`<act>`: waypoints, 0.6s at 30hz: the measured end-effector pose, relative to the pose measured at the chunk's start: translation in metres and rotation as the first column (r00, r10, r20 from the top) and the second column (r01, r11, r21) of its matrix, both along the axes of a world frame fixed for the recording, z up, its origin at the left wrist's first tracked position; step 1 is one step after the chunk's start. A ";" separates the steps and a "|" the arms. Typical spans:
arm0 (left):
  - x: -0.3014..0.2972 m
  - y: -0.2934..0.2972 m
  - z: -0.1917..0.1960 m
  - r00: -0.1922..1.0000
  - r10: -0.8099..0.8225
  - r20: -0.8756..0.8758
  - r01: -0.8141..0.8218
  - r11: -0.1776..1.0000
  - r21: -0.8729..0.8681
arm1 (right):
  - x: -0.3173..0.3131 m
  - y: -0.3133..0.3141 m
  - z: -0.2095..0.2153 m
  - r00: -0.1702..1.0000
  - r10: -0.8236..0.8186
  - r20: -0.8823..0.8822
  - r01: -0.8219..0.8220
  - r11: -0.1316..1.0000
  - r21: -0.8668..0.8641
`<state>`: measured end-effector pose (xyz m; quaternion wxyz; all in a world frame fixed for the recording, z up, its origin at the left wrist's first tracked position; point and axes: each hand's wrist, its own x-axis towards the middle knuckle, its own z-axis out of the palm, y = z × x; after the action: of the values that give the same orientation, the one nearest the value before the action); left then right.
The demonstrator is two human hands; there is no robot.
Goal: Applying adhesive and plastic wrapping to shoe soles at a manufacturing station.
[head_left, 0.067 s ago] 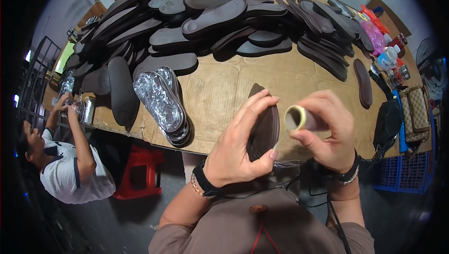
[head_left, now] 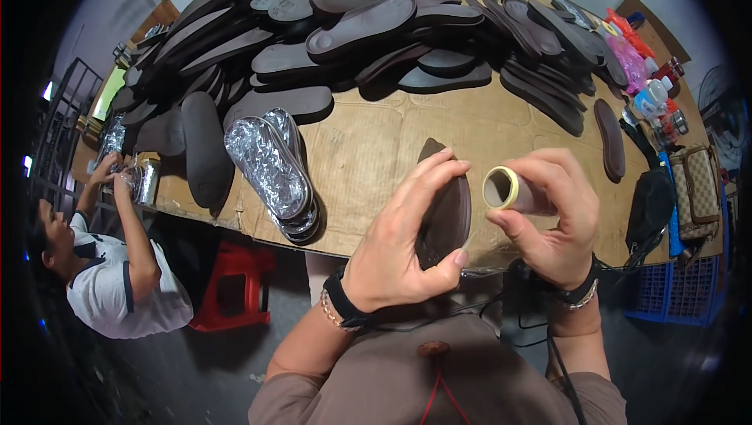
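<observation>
My left hand (head_left: 407, 233) is closed around a dark brown shoe sole (head_left: 448, 217), fingers over its top and thumb at its near end. The sole stands tilted on edge close to my body. To its right, my right hand (head_left: 560, 217) grips a roll of clear film (head_left: 509, 190) on a cardboard core, its open end facing left. A thin stretch of see-through film runs low between the roll and the sole. On the cardboard-covered table (head_left: 360, 143), left of my hands, lies a small stack of soles wrapped in shiny film (head_left: 270, 170).
Loose dark soles (head_left: 360, 25) heap across the far table. A single sole (head_left: 609, 139), plastic bottle (head_left: 652, 97), black bag (head_left: 650, 209) and checked bag (head_left: 697, 194) line the right side. A co-worker (head_left: 117, 260) sits at left by a red stool (head_left: 235, 288); others work opposite.
My right hand has shifted slightly to the right with the film roll, which has turned a little. My left hand still holds the sole in nearly the same place.
</observation>
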<state>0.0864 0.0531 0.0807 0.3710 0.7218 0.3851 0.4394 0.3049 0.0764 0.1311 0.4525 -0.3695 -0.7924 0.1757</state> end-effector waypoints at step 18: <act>0.006 -0.001 0.004 0.999 -0.006 0.036 0.005 0.999 0.038 | -0.006 -0.001 -0.009 0.982 -0.143 0.123 0.129 0.984 0.121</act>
<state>0.0926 0.0521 0.0851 0.3653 0.7217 0.3682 0.4584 0.2987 0.0753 0.1216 0.4306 -0.4074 -0.8019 0.0747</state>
